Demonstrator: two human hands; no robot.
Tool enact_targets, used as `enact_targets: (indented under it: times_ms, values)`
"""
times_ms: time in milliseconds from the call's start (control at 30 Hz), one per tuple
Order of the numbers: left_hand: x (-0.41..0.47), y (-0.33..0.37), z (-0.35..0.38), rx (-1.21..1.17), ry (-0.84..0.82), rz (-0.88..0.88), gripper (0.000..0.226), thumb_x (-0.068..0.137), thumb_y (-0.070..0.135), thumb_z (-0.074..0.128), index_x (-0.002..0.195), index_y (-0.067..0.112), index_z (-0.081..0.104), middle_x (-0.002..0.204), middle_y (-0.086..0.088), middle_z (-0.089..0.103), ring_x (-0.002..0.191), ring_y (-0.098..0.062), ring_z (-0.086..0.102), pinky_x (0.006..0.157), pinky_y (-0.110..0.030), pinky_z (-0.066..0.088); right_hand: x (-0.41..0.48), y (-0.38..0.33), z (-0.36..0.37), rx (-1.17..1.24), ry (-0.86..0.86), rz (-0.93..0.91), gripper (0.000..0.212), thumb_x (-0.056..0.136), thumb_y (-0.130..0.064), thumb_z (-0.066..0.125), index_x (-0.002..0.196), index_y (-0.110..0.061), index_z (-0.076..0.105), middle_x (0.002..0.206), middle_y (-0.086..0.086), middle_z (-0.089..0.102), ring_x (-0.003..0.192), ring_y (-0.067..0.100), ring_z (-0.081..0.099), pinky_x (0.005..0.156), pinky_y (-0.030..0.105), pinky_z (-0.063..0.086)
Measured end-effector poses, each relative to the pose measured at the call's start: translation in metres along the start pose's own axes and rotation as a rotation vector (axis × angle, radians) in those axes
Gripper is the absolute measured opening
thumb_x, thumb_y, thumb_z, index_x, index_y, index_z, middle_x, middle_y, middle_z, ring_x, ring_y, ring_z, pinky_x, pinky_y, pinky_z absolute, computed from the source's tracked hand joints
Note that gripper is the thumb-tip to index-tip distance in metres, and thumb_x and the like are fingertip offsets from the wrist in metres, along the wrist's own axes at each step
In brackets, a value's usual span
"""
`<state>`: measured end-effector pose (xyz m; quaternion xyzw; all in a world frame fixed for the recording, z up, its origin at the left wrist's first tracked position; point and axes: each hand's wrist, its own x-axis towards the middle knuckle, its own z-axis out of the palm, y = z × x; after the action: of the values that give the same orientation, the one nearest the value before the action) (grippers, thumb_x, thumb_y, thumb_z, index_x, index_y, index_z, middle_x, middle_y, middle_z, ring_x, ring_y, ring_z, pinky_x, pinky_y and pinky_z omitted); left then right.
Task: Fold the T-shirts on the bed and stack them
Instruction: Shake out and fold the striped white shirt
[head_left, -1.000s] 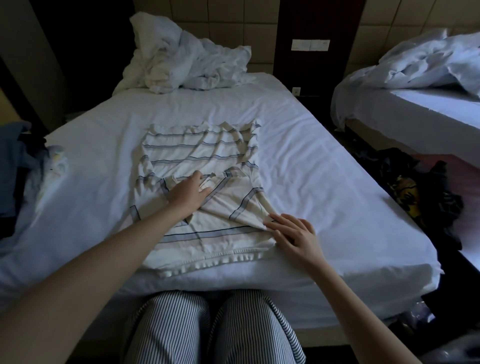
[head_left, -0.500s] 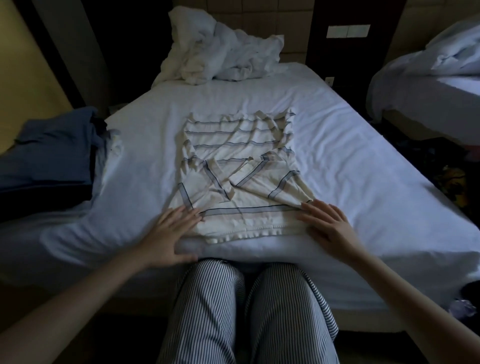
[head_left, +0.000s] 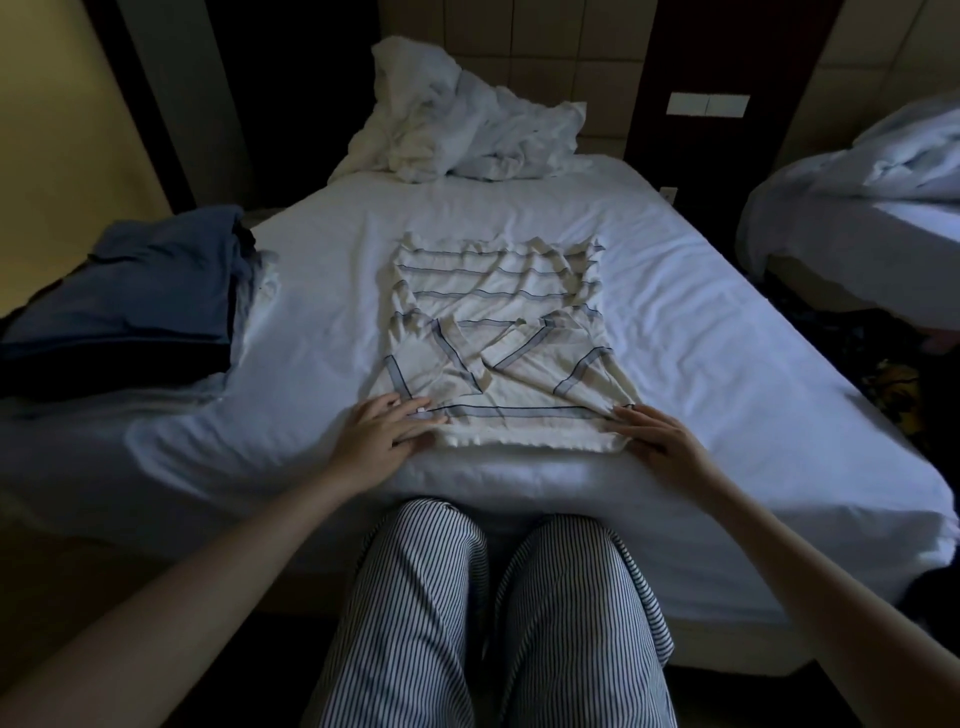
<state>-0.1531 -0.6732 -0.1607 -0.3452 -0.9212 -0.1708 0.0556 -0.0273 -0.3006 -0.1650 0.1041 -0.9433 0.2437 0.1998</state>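
The T-shirt (head_left: 498, 332) lies flat in the middle of the bed (head_left: 701, 364), cream with thin dark stripes. Its near hem runs along the bed's near edge. Both sleeves are folded in over the body, so the stripes cross in slanted bands over the lower half, while the far half shows level stripes and a wavy, rumpled edge.

The left hand (head_left: 384, 436) rests palm down on the near left corner of the shirt. Its fingers (head_left: 415, 415) are straight and a little spread, lying on the hem and gripping nothing. The right hand (head_left: 660, 441) lies the same way at the near right corner, with its fingers (head_left: 631, 415) straight and flat, the tips on the cloth and the palm on the sheet just beside it. Both forearms reach in from the bottom corners.

To the left on the bed, well apart from the shirt, sits a pile of blue clothes (head_left: 145, 291) (whether they are folded shirts is hard to tell in the dim light). A crumpled white duvet (head_left: 457, 124) is heaped at the head of the bed. A second bed (head_left: 857, 208) with loose bedding stands to the right, across a dark gap. On the wall between them is a pale switch plate (head_left: 709, 104). The person's striped trousers (head_left: 415, 623) show below the bed edge.
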Motion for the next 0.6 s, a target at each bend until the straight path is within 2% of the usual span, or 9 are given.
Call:
enact_targets:
  times_ms: [33, 100, 167, 233, 267, 333, 400, 467, 600]
  values:
    - [0.001, 0.0, 0.0, -0.048, 0.047, -0.017, 0.065, 0.078, 0.051, 0.027, 0.125, 0.023, 0.061, 0.134, -0.001, 0.057, 0.125, -0.034, 0.048, 0.105, -0.042, 0.031, 0.0, -0.003, 0.001, 0.016, 0.042, 0.054, 0.046, 0.094, -0.046, 0.045, 0.11, -0.009, 0.069, 0.114, 0.014, 0.066, 0.114, 0.024, 0.054, 0.101, 0.009, 0.03]
    - [0.003, 0.005, -0.007, -0.147, 0.072, -0.105, 0.063, 0.082, 0.049, 0.031, 0.125, 0.015, 0.061, 0.132, -0.006, 0.058, 0.127, -0.029, 0.047, 0.107, -0.033, 0.03, 0.0, -0.013, -0.001, 0.026, 0.09, 0.179, 0.035, 0.089, -0.028, 0.051, 0.106, -0.003, 0.07, 0.11, 0.016, 0.066, 0.11, 0.028, 0.058, 0.095, 0.014, 0.036]
    - [0.003, 0.013, -0.018, -0.239, 0.035, -0.131, 0.044, 0.094, 0.032, 0.042, 0.127, 0.008, 0.058, 0.134, -0.012, 0.055, 0.129, -0.025, 0.046, 0.103, -0.02, 0.027, -0.001, -0.027, -0.004, 0.022, 0.115, 0.201, 0.031, 0.09, -0.016, 0.047, 0.103, 0.002, 0.067, 0.108, 0.019, 0.064, 0.103, 0.029, 0.06, 0.087, 0.013, 0.037]
    - [0.001, 0.021, -0.03, -0.35, 0.003, -0.142, 0.033, 0.098, 0.013, 0.048, 0.128, 0.001, 0.056, 0.133, -0.015, 0.055, 0.126, -0.019, 0.047, 0.093, -0.011, 0.027, -0.002, -0.044, -0.009, 0.015, 0.12, 0.248, 0.027, 0.095, -0.01, 0.046, 0.102, 0.01, 0.063, 0.104, 0.024, 0.063, 0.099, 0.034, 0.06, 0.08, 0.024, 0.037]
    - [-0.002, 0.025, -0.036, -0.394, -0.002, -0.16, 0.032, 0.098, 0.011, 0.048, 0.127, 0.0, 0.056, 0.13, -0.014, 0.056, 0.122, -0.016, 0.048, 0.087, -0.01, 0.028, -0.003, -0.051, -0.011, -0.001, 0.109, 0.289, 0.025, 0.098, -0.009, 0.045, 0.1, 0.01, 0.061, 0.101, 0.026, 0.063, 0.097, 0.036, 0.059, 0.076, 0.031, 0.035]
    - [-0.01, 0.027, -0.045, -0.429, -0.005, -0.196, 0.033, 0.098, 0.017, 0.047, 0.126, 0.002, 0.058, 0.125, -0.011, 0.06, 0.115, -0.012, 0.049, 0.081, -0.012, 0.031, -0.007, -0.062, -0.013, -0.033, 0.094, 0.342, 0.023, 0.099, -0.012, 0.043, 0.088, 0.003, 0.057, 0.091, 0.027, 0.062, 0.089, 0.039, 0.056, 0.068, 0.032, 0.028]
    - [-0.023, 0.029, -0.053, -0.431, -0.04, -0.231, 0.035, 0.099, 0.026, 0.045, 0.123, 0.006, 0.062, 0.121, -0.009, 0.062, 0.113, -0.014, 0.051, 0.08, -0.018, 0.033, -0.013, -0.077, -0.017, -0.038, 0.116, 0.352, 0.021, 0.099, -0.013, 0.041, 0.081, -0.007, 0.049, 0.079, 0.026, 0.056, 0.078, 0.035, 0.052, 0.063, 0.032, 0.023]
    - [-0.039, 0.031, -0.059, -0.431, -0.08, -0.236, 0.037, 0.099, 0.032, 0.043, 0.119, 0.009, 0.064, 0.117, -0.011, 0.064, 0.111, -0.02, 0.055, 0.083, -0.024, 0.036, -0.025, -0.09, -0.021, -0.013, 0.157, 0.356, 0.021, 0.1, -0.016, 0.041, 0.079, -0.011, 0.044, 0.073, 0.019, 0.05, 0.071, 0.028, 0.046, 0.061, 0.035, 0.027]
    - [-0.072, 0.04, -0.066, -0.376, -0.088, -0.249, 0.046, 0.097, 0.038, 0.043, 0.106, -0.001, 0.066, 0.098, -0.02, 0.066, 0.09, -0.022, 0.057, 0.074, -0.027, 0.037, -0.052, -0.118, -0.028, -0.003, 0.185, 0.355, 0.026, 0.099, -0.02, 0.043, 0.073, -0.014, 0.041, 0.067, 0.009, 0.048, 0.066, 0.025, 0.044, 0.058, 0.033, 0.027]
